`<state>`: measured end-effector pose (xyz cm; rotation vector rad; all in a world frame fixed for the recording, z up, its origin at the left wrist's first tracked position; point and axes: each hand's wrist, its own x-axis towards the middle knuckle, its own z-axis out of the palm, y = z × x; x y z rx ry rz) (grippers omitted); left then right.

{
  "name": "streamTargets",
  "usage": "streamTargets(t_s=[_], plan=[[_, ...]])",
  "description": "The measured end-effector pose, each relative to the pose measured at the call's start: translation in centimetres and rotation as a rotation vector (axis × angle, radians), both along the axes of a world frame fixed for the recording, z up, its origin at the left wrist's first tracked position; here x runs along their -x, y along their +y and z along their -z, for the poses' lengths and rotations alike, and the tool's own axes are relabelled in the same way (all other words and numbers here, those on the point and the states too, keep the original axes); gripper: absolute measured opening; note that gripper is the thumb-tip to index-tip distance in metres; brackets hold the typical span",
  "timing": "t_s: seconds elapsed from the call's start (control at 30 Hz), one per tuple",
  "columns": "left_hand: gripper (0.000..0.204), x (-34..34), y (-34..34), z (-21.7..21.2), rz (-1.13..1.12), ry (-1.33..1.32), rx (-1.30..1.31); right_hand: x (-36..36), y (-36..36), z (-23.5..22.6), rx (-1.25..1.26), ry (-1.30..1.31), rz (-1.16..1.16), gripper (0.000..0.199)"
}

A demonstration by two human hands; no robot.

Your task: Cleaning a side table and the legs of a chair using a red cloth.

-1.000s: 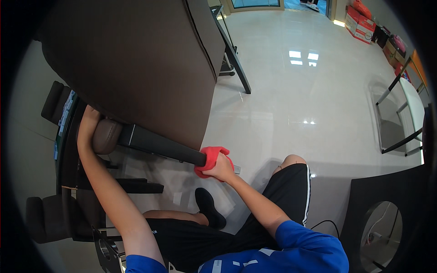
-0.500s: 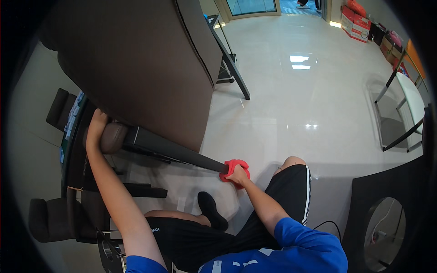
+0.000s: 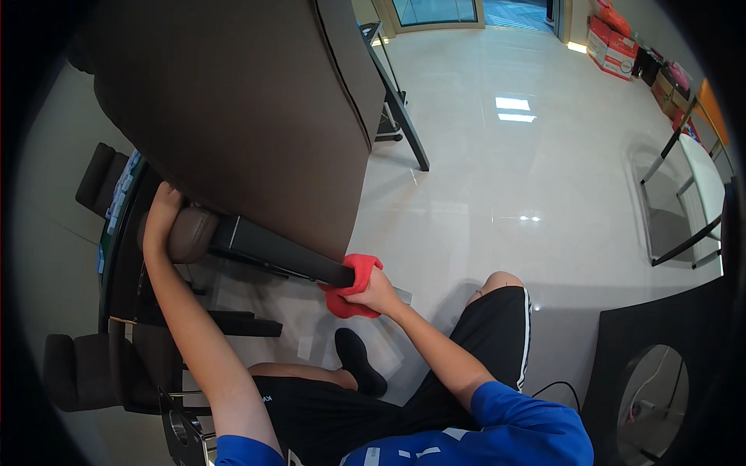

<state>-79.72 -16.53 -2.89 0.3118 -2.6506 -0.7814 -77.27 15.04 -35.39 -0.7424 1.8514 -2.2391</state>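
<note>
The right hand [image 3: 378, 293] is closed around a red cloth [image 3: 353, 286], pressing it against the near end of a black bar [image 3: 280, 250] that runs slantwise under the big dark brown worktop [image 3: 233, 116]. The cloth wraps the bar's end, bunched between the fingers and the bar, just below the worktop's corner. The left hand [image 3: 161, 213] reaches far out along the worktop's underside edge, fingers curled over a rounded brown padded piece [image 3: 190, 233] at the bar's far end; how firmly it grips cannot be told. Dark brown chairs [image 3: 81, 373] stand at the left, near the left forearm. The person sits low on the glossy pale floor [image 3: 505, 179], in black shorts [image 3: 497, 349] and a blue shirt, one black-socked foot [image 3: 359, 361] beneath the cloth
</note>
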Motion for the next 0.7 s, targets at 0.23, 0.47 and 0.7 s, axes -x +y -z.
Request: streamTargets(t_s=[0.23, 0.47, 0.7], plan=[[0.030, -0.1, -0.7, 0.0, 0.028, 0.011, 0.061, -0.3, 1.7, 14.7, -0.339, -0.076, -0.009, 0.053], [0.038, 0.3, -0.7, 0.2, -0.004, -0.005, 0.118, -1.5, 2.2, 19.5, -0.491, -0.203, 0.124, 0.057], [0.037, -0.1, -1.4, 0.5, -0.003, -0.038, 0.014, 0.2, 0.3, 7.9, -0.280, 0.026, -0.048, 0.057]])
